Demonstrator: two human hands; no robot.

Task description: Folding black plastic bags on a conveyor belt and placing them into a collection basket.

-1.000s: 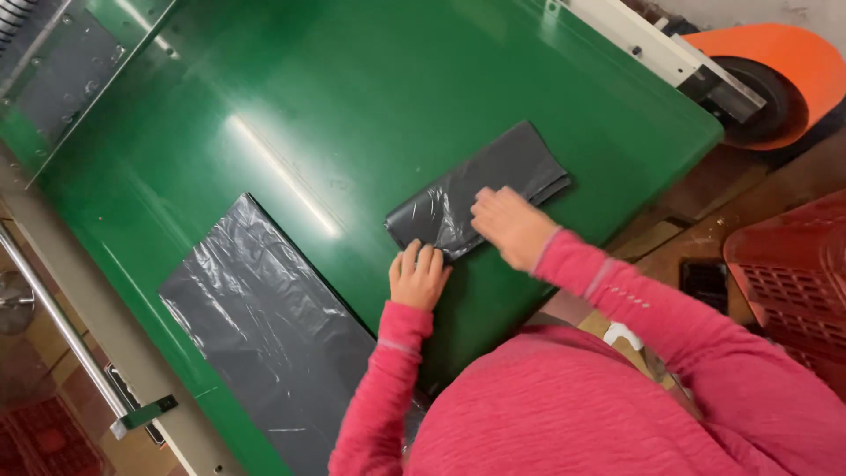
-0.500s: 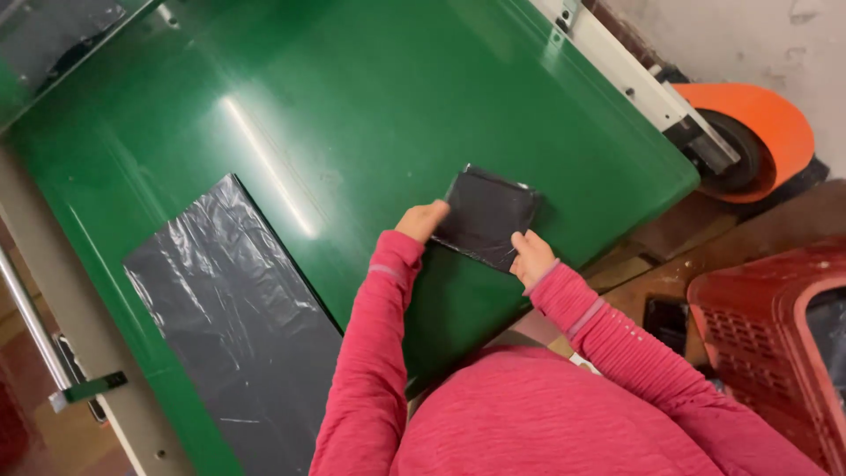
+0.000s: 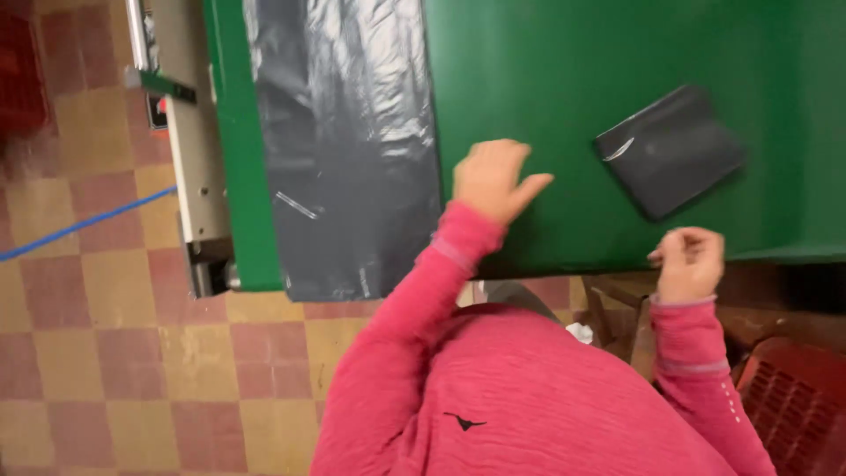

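On the table (image 3: 564, 53) a folded plastic bag (image 3: 671, 148) lay toward the right, near the front edge. A flat, unfolded plastic bag (image 3: 348, 132) lay at the left end. The left hand (image 3: 493, 179) rested on the table between them; the right hand (image 3: 690, 262) hung just off the front edge, below the folded bag.
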